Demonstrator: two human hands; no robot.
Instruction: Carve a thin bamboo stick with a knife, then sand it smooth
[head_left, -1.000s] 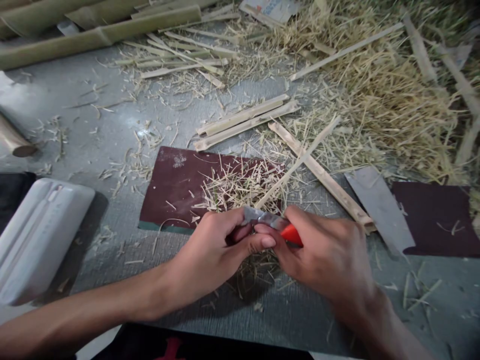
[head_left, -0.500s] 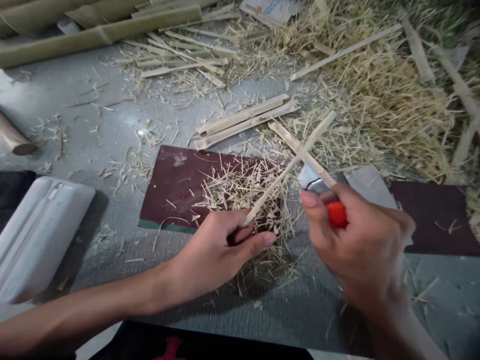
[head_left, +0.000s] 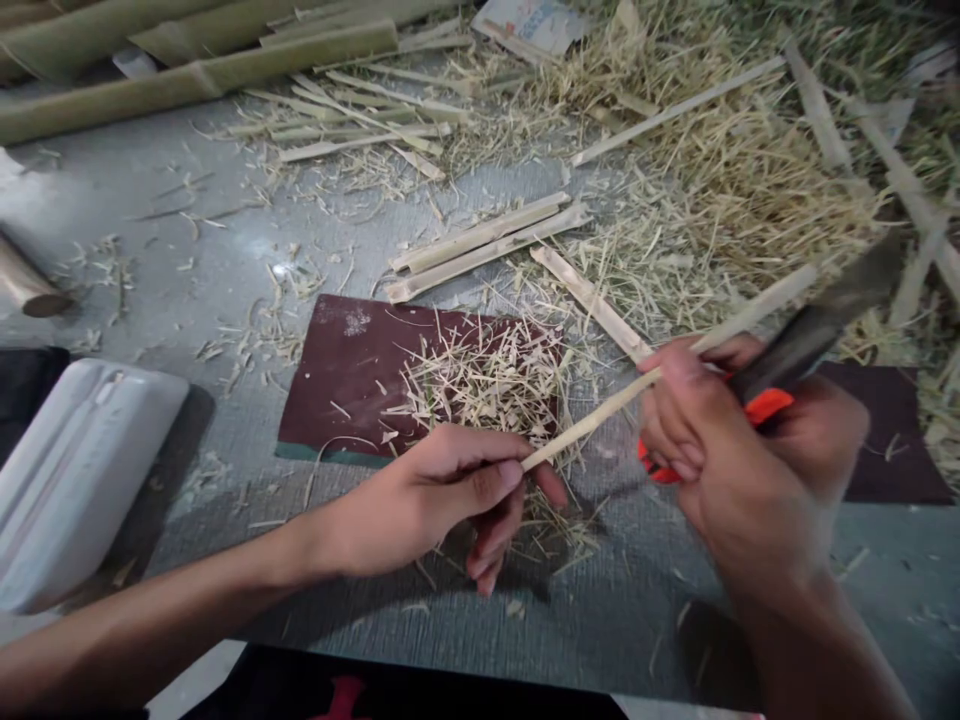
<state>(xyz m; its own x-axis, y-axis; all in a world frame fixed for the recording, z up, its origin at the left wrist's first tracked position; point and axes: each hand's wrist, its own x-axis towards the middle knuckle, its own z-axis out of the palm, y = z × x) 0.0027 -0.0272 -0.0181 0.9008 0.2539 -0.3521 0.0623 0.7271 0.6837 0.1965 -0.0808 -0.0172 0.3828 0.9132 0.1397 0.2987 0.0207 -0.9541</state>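
Note:
A thin, pale bamboo strip [head_left: 592,421] slants up to the right between both hands. My left hand [head_left: 439,495] pinches its near end between thumb and fingers. Farther along, the thumb and fingers of my right hand [head_left: 757,460] close on the same strip. That hand also grips a knife [head_left: 832,310] by its orange-red handle, the dark blade pointing up and away to the right. Below the strip, a heap of shavings [head_left: 487,385] covers part of a dark red-brown sheet [head_left: 349,365]. A short bamboo piece [head_left: 589,300] lies just beyond my right hand.
Two split bamboo pieces [head_left: 484,250] lie beyond the sheet. Thick bamboo poles [head_left: 187,85] are at the back left, and a large shavings pile [head_left: 772,190] fills the back right. A white case [head_left: 90,470] sits at the left, and a second dark sheet [head_left: 892,450] at the right.
My right hand has turned the knife blade up and to the right and now also pinches the strip. The strip has swung lower to the right. My left hand's lower fingers have loosened.

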